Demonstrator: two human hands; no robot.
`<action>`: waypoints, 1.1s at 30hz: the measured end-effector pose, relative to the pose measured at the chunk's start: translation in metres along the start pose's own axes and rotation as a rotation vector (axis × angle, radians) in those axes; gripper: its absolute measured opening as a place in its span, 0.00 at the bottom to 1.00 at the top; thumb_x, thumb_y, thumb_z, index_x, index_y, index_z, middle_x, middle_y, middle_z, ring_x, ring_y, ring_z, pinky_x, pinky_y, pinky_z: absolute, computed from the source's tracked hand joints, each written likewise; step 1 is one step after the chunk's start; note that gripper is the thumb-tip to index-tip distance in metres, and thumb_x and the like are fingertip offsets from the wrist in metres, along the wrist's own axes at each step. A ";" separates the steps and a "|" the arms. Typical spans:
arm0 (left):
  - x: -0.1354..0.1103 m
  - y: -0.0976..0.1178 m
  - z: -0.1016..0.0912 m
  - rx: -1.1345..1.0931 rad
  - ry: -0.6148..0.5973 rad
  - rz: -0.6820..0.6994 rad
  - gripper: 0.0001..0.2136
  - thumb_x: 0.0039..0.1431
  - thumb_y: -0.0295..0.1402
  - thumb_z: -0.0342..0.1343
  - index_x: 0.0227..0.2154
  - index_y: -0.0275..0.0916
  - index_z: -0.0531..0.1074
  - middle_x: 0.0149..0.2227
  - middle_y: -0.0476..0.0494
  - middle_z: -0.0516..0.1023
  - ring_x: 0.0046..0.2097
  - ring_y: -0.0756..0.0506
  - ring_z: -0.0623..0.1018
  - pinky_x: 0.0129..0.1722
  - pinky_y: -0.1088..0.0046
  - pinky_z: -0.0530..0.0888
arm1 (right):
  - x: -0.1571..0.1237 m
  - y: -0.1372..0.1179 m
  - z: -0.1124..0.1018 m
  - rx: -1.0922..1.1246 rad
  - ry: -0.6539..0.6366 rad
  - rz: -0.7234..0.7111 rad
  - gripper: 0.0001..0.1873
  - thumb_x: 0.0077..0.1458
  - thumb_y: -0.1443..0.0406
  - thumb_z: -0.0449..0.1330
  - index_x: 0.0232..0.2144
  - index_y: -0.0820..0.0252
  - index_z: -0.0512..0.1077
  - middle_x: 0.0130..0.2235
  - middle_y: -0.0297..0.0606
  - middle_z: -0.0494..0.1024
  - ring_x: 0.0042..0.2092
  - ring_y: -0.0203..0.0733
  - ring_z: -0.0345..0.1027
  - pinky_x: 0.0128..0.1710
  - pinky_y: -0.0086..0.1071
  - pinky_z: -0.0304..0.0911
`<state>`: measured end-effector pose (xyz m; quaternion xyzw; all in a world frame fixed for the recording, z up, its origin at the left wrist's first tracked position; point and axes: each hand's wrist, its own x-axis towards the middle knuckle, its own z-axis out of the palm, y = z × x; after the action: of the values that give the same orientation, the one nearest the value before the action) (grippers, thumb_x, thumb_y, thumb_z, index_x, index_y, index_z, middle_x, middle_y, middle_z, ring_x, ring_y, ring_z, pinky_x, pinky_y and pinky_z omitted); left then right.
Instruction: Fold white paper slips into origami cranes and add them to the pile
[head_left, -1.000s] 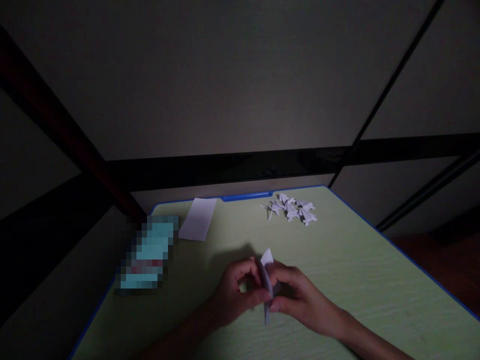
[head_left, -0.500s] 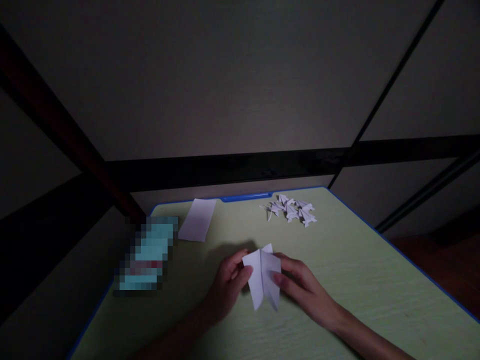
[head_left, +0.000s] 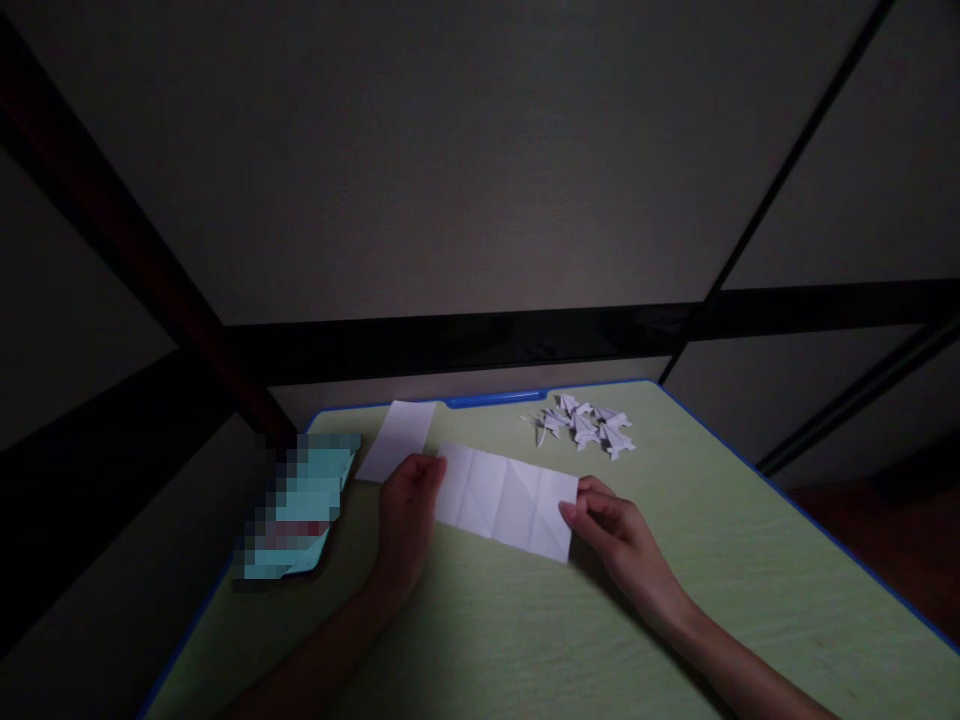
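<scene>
Head view — creased paper [head_left: 507, 502], ends pinched, between left grip [head_left: 406, 512] and right grip [head_left: 631, 548]

Held paper [head_left: 517, 507]: above the table [head_left: 480, 630], between left hand [head_left: 407, 515] and right hand [head_left: 622, 530].
Loose sheet [head_left: 394, 438]: on the table, beyond the left hand.
Paper figures [head_left: 586, 430]: far side, right of that sheet.
Blurred item [head_left: 300, 505]: at the table's left.
Panels [head_left: 465, 180]: behind it all, I see.
</scene>
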<state>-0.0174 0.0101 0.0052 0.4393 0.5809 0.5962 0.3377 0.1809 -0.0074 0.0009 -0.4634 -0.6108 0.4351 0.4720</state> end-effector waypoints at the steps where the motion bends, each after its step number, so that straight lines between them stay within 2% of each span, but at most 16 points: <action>1: 0.000 0.001 0.000 0.010 0.009 0.003 0.10 0.43 0.37 0.51 0.16 0.36 0.63 0.16 0.55 0.61 0.21 0.53 0.59 0.18 0.80 0.57 | -0.001 0.001 0.000 -0.017 0.009 -0.010 0.17 0.48 0.60 0.54 0.12 0.61 0.60 0.26 0.34 0.60 0.30 0.36 0.56 0.29 0.29 0.52; 7: -0.003 0.010 0.001 0.102 0.050 0.053 0.09 0.43 0.36 0.50 0.15 0.36 0.62 0.15 0.55 0.61 0.20 0.53 0.60 0.18 0.80 0.57 | -0.006 0.001 0.003 -0.126 0.117 -0.079 0.15 0.49 0.61 0.54 0.14 0.61 0.61 0.30 0.36 0.61 0.35 0.39 0.57 0.33 0.29 0.54; 9: 0.000 0.011 -0.001 0.138 0.026 0.051 0.09 0.43 0.36 0.50 0.15 0.37 0.63 0.15 0.55 0.62 0.20 0.52 0.61 0.18 0.80 0.58 | -0.006 0.001 0.003 -0.131 0.107 -0.078 0.16 0.48 0.60 0.54 0.15 0.61 0.61 0.30 0.36 0.61 0.35 0.39 0.57 0.33 0.29 0.54; 14: 0.011 0.009 -0.007 0.207 -0.103 0.053 0.10 0.40 0.36 0.51 0.13 0.37 0.62 0.14 0.55 0.61 0.20 0.52 0.61 0.19 0.79 0.57 | 0.003 0.001 -0.005 0.023 -0.121 0.064 0.16 0.45 0.57 0.56 0.15 0.62 0.63 0.27 0.35 0.63 0.31 0.37 0.59 0.30 0.30 0.55; 17: 0.012 0.012 -0.007 0.198 -0.223 0.080 0.09 0.41 0.35 0.51 0.13 0.37 0.63 0.14 0.55 0.61 0.20 0.52 0.61 0.19 0.79 0.57 | 0.008 -0.002 -0.014 0.191 -0.145 0.153 0.10 0.44 0.60 0.58 0.27 0.61 0.67 0.30 0.36 0.68 0.33 0.37 0.62 0.34 0.31 0.56; 19: 0.009 0.016 -0.005 0.209 -0.329 0.099 0.09 0.41 0.34 0.52 0.13 0.37 0.63 0.14 0.55 0.60 0.19 0.53 0.61 0.19 0.79 0.56 | 0.010 -0.006 -0.019 0.290 -0.156 0.192 0.12 0.46 0.61 0.57 0.33 0.61 0.67 0.34 0.38 0.70 0.36 0.38 0.63 0.36 0.32 0.57; 21: 0.003 0.022 -0.002 0.230 -0.426 0.111 0.09 0.42 0.32 0.52 0.12 0.36 0.63 0.13 0.55 0.59 0.19 0.53 0.60 0.18 0.79 0.55 | 0.008 -0.010 -0.019 0.320 -0.211 0.218 0.13 0.47 0.60 0.57 0.35 0.61 0.67 0.35 0.40 0.71 0.36 0.38 0.65 0.36 0.31 0.57; 24: -0.010 0.028 0.003 0.220 -0.540 0.091 0.09 0.43 0.31 0.52 0.12 0.36 0.63 0.13 0.55 0.59 0.18 0.54 0.60 0.17 0.80 0.54 | 0.002 -0.015 -0.012 0.301 -0.328 0.233 0.15 0.43 0.61 0.60 0.34 0.64 0.68 0.30 0.37 0.73 0.31 0.35 0.65 0.30 0.28 0.57; 26: -0.018 0.031 0.006 0.189 -0.589 0.062 0.09 0.44 0.30 0.52 0.13 0.36 0.63 0.13 0.55 0.60 0.18 0.54 0.61 0.17 0.80 0.55 | -0.003 -0.015 -0.005 0.275 -0.445 0.279 0.13 0.41 0.62 0.62 0.30 0.65 0.70 0.25 0.34 0.72 0.26 0.32 0.64 0.25 0.25 0.55; 28: -0.023 0.034 0.008 0.149 -0.607 0.045 0.08 0.44 0.31 0.52 0.14 0.36 0.65 0.14 0.54 0.62 0.19 0.53 0.63 0.18 0.80 0.57 | -0.008 -0.012 0.002 0.254 -0.495 0.323 0.12 0.41 0.61 0.61 0.25 0.67 0.70 0.21 0.32 0.71 0.20 0.30 0.60 0.20 0.23 0.51; 30: -0.026 0.034 0.010 0.075 -0.572 0.051 0.06 0.45 0.32 0.52 0.19 0.35 0.67 0.18 0.52 0.68 0.23 0.51 0.68 0.21 0.79 0.62 | -0.011 -0.008 0.007 0.261 -0.462 0.344 0.14 0.40 0.59 0.61 0.21 0.68 0.70 0.19 0.31 0.70 0.19 0.29 0.59 0.18 0.23 0.50; 33: -0.029 0.028 0.012 -0.070 -0.464 0.029 0.07 0.46 0.34 0.51 0.26 0.35 0.68 0.26 0.48 0.72 0.30 0.49 0.72 0.28 0.77 0.67 | -0.012 -0.004 0.013 0.344 -0.253 0.343 0.15 0.38 0.58 0.62 0.21 0.67 0.71 0.19 0.33 0.71 0.19 0.30 0.60 0.19 0.23 0.52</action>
<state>0.0084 -0.0145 0.0285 0.5607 0.4605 0.5040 0.4686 0.1689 -0.0207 0.0003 -0.4148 -0.4947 0.6605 0.3833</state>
